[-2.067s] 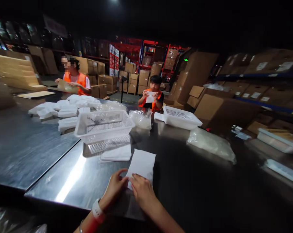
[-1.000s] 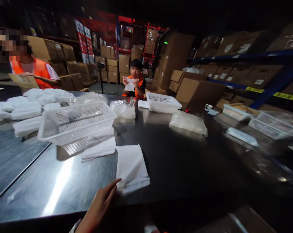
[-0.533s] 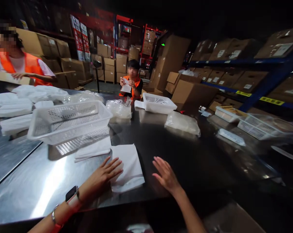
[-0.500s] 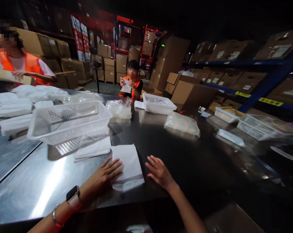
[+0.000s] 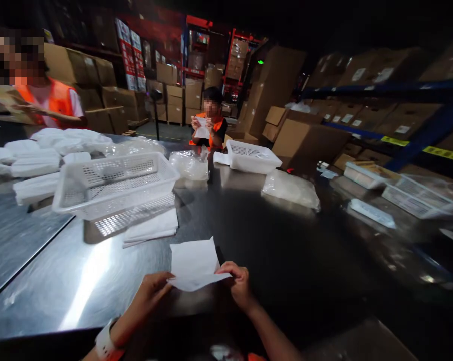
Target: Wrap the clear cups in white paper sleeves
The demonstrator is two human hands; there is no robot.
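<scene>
The white sheet (image 5: 195,263) sits right between both hands, its near edge running from 9 to 3 o'clock, with the left hand (image 5: 151,291) and right hand (image 5: 238,283) each pinching one corner.

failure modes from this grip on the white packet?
1. Both hands, left hand and right hand, pinch only the near edge of the white packet; it could sag or slip onto the steel table.
2. The folded stack under the white basket lies close; a sweep might scatter it.
</scene>
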